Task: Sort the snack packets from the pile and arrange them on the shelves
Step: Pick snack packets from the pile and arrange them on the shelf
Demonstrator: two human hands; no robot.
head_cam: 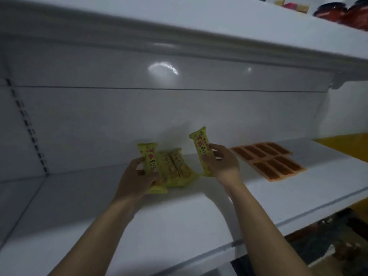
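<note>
While both arms reach in over the white shelf (159,226), I see each hand holding 1 snack packet. The left hand (137,176) has its fingers curled round the lower half of the first yellow packet (150,160). That packet has red lettering and stands nearly upright just above the shelf, with the thumb on its front face. The right hand (223,166) has its fingers clamped on the second yellow packet (201,148) of the same kind. The thumb is in front and the fingers behind, and the top is tilted left and raised higher than the other.

Between the 2 hands, a small group of matching yellow packets (179,168) lies on the shelf near the back panel (139,116), touching side by side. I cannot tell whether the first yellow packet touches them.

To the right, well apart from that group, flat orange-brown packets (268,160) lie in 2 neat rows on the same shelf. On the upper shelf (199,36), at the top right, dark red packets (342,12) sit blurred.
</note>
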